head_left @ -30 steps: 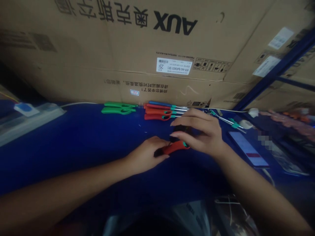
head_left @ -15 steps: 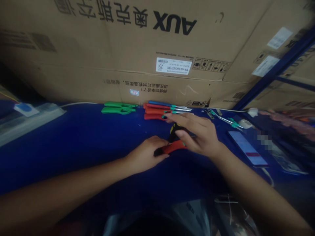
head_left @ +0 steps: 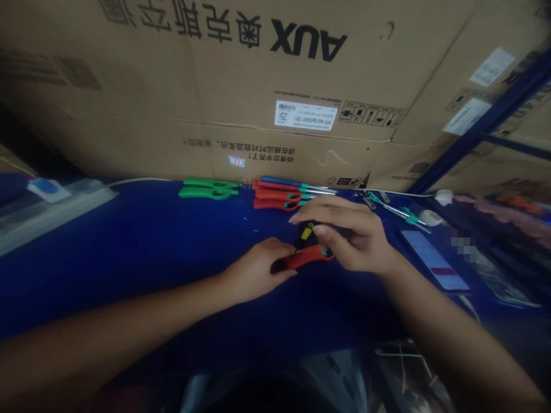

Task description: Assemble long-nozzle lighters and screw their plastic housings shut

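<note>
My left hand is closed around the dark end of a red lighter, a long-necked kind with a trigger loop, held low over the blue table. In my right hand, between thumb and fingers, is a short black-and-yellow screwdriver. Its thin shaft points down to the lighter's body beside my left thumb; the tip is hidden. Behind the hands lie several red lighters and a blue one, with metal necks pointing right. Left of them are green lighters.
A large cardboard box stands along the back of the blue table. To the right lie a phone, loose metal necks and a white tape roll. A clear plastic bag sits at the left.
My right hand's fingers have curled in and shifted slightly around the screwdriver handle, turning more of its yellow part into view. My left hand and the red lighter stay nearly still.
</note>
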Demonstrator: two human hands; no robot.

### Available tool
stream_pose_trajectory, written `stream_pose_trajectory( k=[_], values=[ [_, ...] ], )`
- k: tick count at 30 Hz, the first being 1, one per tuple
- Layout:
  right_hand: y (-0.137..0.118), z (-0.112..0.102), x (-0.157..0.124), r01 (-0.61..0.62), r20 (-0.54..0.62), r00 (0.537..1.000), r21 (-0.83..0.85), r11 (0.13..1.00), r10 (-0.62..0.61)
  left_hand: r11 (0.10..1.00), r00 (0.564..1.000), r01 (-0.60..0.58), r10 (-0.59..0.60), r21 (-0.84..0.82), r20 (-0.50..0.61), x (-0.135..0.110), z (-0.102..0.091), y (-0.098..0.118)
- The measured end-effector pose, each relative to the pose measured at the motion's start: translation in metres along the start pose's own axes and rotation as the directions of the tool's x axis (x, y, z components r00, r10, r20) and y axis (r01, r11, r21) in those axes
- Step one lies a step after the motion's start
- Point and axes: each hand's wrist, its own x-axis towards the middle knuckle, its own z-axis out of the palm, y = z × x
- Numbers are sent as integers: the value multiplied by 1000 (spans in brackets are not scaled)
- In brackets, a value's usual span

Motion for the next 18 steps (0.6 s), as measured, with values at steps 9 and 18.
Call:
stream_pose_trajectory(
  k=[9, 18],
  values=[
    [5, -6, -2, -31, 123, 992, -54, 998, 37, 1000, 1000, -3, 3, 0, -4, 1, -2, 3],
    [-1, -3, 1, 7, 63, 998, -33, 999, -5, 999, 1000, 25, -25, 28, 14, 0, 0, 0]
  ],
)
